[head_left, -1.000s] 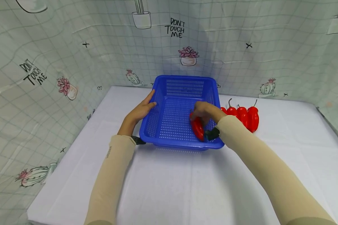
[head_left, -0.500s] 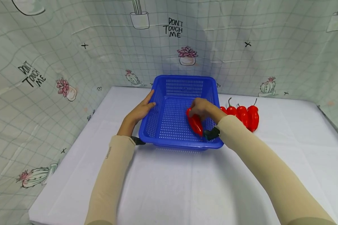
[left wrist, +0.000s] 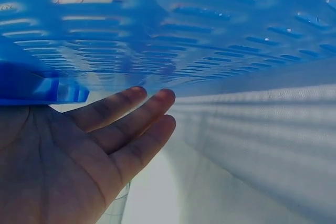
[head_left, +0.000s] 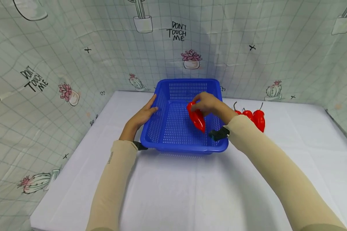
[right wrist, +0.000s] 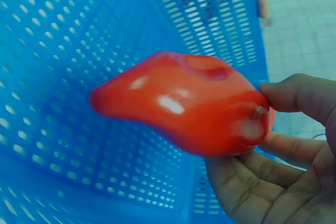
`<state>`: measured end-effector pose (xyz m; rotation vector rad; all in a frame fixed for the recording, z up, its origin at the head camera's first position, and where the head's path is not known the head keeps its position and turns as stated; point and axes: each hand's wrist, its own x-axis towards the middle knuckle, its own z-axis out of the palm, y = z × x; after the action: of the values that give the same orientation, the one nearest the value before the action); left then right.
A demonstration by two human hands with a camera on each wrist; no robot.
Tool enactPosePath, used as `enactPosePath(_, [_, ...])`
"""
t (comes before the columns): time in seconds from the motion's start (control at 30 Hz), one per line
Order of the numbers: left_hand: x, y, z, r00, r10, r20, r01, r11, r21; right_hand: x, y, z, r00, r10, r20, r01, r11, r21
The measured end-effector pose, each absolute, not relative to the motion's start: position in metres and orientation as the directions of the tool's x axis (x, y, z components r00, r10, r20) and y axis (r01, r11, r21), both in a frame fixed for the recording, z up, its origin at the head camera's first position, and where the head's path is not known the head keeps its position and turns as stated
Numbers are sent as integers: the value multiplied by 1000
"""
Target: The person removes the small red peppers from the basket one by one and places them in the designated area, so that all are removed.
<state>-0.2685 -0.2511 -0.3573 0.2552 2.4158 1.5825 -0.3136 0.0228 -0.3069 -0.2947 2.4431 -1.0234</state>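
Observation:
My right hand pinches a glossy red pepper by its stem end, above the floor of a blue slotted plastic basket. In the right wrist view, the pepper points its tapered tip away from the thumb and fingers. At the basket's left side, my left hand holds the rim, with the thumb over it. Seen from the left wrist, fingers extend straight beneath the rim, along the outside of the slotted wall; the thumb is hidden there.
Several red peppers with dark stems lie in a row right of the basket, partly behind the right forearm. A white cloth covers the table. A printed curtain hangs at the back and left.
The right hand has lifted the pepper off the basket's floor and moved it slightly left and towards the back. The left hand has stayed at the basket's rim.

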Motion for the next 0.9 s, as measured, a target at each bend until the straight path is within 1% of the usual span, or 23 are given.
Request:
enactPosePath(0.1, [-272, -252, -363, -954, 283, -100, 26, 409, 912, -313, 28, -300, -876, -369, -312, -26, 681, -732])
enactPosePath(0.3, [-272, -252, -363, -955, 276, -105, 27, 434, 901, -317, 42, -287, -900, -351, -258, -40, 657, -753])
enactPosePath(0.57, [-271, -255, -363, -956, 265, -122, 7, 439, 899, -318, 64, -279, -914, -329, -236, -24, 625, -780])
enactPosePath(0.67, [-268, -254, -358, -955, 267, -132, -3, 434, 901, -317, 74, -277, -923, -310, -228, -13, 619, -785])
enactPosePath(0.83, [-257, -245, -339, -946, 283, -156, -22, 424, 905, -315, 93, -274, -939, -280, -201, -6, 595, -803])
enactPosePath(0.9, [-258, -244, -341, -947, 287, -147, -12, 423, 906, -314, 102, -272, -941, -281, -190, -5, 573, -820])
